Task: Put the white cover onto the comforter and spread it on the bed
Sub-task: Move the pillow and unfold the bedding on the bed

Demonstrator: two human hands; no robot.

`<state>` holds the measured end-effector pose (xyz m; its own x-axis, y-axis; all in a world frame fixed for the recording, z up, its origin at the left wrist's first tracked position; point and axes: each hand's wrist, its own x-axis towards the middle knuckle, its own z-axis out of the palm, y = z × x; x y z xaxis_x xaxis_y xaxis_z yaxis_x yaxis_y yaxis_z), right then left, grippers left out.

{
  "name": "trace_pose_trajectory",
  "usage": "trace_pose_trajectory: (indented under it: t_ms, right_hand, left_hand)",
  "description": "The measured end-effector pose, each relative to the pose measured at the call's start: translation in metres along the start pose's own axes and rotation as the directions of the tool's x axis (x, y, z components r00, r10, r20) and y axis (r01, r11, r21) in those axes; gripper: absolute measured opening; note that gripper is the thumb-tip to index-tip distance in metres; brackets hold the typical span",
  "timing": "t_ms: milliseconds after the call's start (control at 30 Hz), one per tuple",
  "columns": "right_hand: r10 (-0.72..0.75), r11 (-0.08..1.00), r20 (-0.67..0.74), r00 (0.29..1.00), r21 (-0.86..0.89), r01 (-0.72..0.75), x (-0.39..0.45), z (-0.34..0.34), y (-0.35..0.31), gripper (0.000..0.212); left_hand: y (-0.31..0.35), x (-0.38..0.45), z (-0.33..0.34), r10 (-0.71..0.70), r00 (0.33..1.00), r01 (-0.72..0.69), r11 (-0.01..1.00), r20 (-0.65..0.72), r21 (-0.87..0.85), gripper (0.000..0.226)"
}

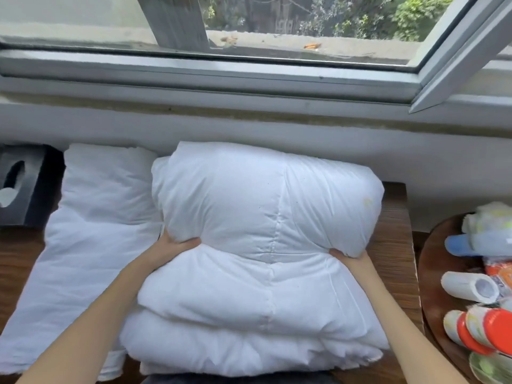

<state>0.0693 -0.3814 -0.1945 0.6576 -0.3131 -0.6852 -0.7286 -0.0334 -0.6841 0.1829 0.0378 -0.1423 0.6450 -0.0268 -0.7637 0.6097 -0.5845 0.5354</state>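
A thick white comforter [257, 245] lies folded in a bulky stack on a wooden surface [393, 245] below a window. My left hand [174, 245] grips its left side, with the fingers tucked into a fold between layers. My right hand [352, 257] grips the right side under the upper bulge, its fingers mostly hidden in the fabric. A thinner white cover [91, 239] lies folded flat to the left of the comforter, touching it.
A black tissue box [19, 184] stands at the far left. A round wooden tray [435, 273] at the right holds several bottles with orange caps and a white roll. The window sill and frame [249, 87] run close behind the stack.
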Motion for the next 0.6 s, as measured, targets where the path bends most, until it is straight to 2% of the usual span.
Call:
trace_pose_trajectory:
  t_ms: [67, 133, 200, 367, 467, 600]
  right_hand:
    - [0.054, 0.998, -0.004, 0.999, -0.04, -0.054, 0.01, 0.001, 0.006, 0.075]
    - [0.092, 0.993, 0.007, 0.996, -0.079, -0.091, 0.031, -0.007, 0.026, 0.08]
    - [0.06, 0.997, 0.036, 0.998, -0.047, -0.058, 0.049, -0.016, 0.047, 0.084]
    - [-0.028, 0.994, 0.072, 0.997, 0.11, 0.02, 0.005, -0.005, 0.002, 0.096]
    - [-0.076, 0.983, 0.053, 0.996, 0.174, 0.066, -0.013, -0.001, -0.012, 0.102]
    - [-0.12, 0.966, 0.005, 0.993, 0.231, 0.115, -0.041, 0.004, -0.021, 0.08]
  left_hand:
    - [0.006, 0.003, 0.003, -0.003, 1.0, 0.003, 1.0, 0.015, -0.008, 0.103]
    - [0.009, 0.005, 0.001, -0.001, 0.999, 0.002, 1.0, 0.053, -0.02, 0.118]
    - [0.008, 0.003, -0.003, 0.008, 0.998, -0.006, 1.0, 0.059, -0.023, 0.126]
    - [-0.007, 0.005, -0.005, 0.058, 0.998, -0.054, 0.982, 0.017, -0.179, 0.11]
    - [-0.003, -0.008, -0.002, 0.083, 0.996, -0.074, 0.961, 0.024, -0.267, 0.087]
    - [0.001, -0.028, 0.0, 0.16, 0.986, -0.168, 0.918, -0.051, -0.36, 0.075]
